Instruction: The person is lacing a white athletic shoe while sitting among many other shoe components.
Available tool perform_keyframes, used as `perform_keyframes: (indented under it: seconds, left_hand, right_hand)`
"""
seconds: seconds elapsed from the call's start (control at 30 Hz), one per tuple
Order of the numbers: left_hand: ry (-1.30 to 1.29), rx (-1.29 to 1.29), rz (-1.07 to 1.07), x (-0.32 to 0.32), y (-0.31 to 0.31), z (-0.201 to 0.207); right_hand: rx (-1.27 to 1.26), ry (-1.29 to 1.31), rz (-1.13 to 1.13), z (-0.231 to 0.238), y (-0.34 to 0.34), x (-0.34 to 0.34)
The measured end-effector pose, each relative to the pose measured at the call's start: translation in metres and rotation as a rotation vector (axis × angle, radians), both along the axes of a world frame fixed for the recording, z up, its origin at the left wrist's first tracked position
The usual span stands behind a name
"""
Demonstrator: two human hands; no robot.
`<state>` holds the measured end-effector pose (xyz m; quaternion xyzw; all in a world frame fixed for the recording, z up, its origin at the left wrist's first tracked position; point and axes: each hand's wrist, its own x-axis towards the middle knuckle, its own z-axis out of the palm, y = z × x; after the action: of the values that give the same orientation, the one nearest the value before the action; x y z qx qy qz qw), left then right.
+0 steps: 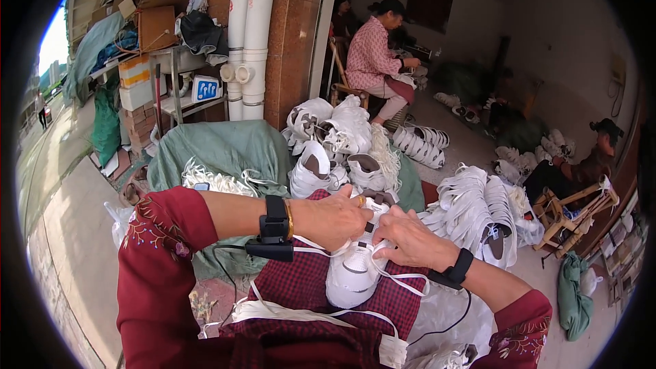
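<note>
A white sneaker (352,279) lies on a dark red checked cloth (290,283) over my lap, its toe pointing toward me. White shoelace (410,277) trails out from both sides of the shoe. My left hand (335,219) is closed over the left eyelets, fingers bent around the lace there; its fingertips are partly hidden. On the opposite side, my right hand (410,238) pinches the lace close to the eyelets. A bundle of loose white laces (273,311) rests across my lap. Both wrists wear black bands with a device and cable.
White shoes (314,167) are heaped just beyond my lap, beside a green sack (215,150) carrying more laces (212,179). Stacked white shoes (471,205) stand to the right. A seated person (376,55) handles something farther back; another sits near a wooden chair (577,212).
</note>
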<state>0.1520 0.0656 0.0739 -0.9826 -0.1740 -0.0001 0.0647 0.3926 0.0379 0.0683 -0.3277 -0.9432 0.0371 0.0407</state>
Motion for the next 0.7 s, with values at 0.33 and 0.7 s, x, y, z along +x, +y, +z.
perform_keyframes:
  seconds: [0.33, 0.7]
  left_hand:
    - [-0.014, -0.139, 0.434, 0.021, -0.005, -0.003]
    - [-0.238, -0.329, 0.723, 0.036, -0.005, -0.007]
  right_hand:
    - [-0.121, 0.060, 0.016, 0.000, 0.007, 0.003]
    - [-0.009, 0.085, 0.052, -0.014, 0.026, -0.006]
